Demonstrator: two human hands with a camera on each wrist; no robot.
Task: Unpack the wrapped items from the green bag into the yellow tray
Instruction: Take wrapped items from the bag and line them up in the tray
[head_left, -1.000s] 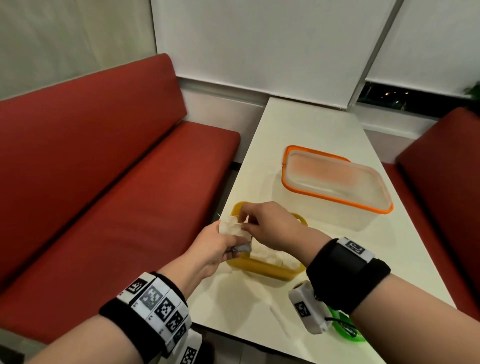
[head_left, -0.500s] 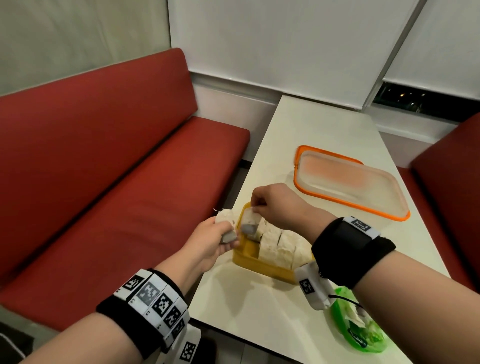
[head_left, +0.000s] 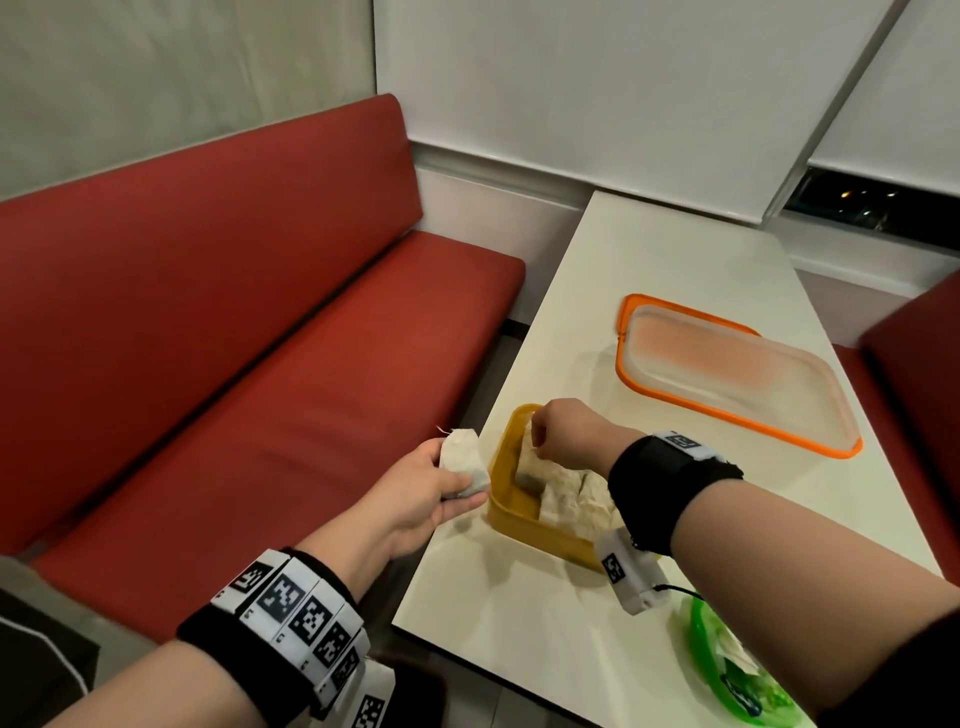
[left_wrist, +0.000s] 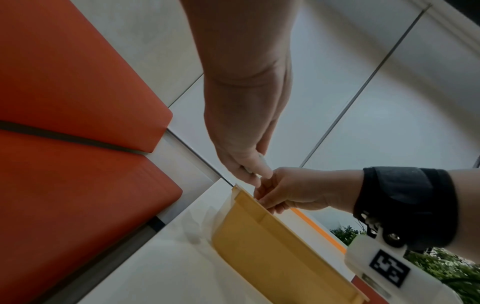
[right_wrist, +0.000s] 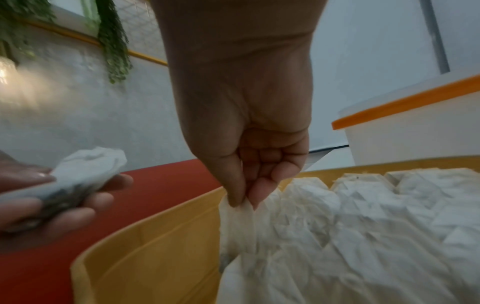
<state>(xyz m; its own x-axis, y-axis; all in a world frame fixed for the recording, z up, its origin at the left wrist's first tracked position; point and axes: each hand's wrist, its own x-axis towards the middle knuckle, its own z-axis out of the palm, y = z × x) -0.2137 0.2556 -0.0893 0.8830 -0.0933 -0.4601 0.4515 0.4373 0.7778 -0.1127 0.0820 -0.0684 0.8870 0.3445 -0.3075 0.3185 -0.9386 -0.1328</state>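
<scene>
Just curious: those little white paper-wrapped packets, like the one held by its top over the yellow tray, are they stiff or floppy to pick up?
Probably floppy: the wrapped packet hangs from the right hand's pinch, its paper crumpled. Likely light, since two fingertips carry it.

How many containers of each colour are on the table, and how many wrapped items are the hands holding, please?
Yellow tray: 1
Green bag: 1
Clear box with orange lid: 1
Wrapped items held: 2, one wrapped item in the left hand, another wrapped item pinched by the right hand over the tray
Total: 5
</scene>
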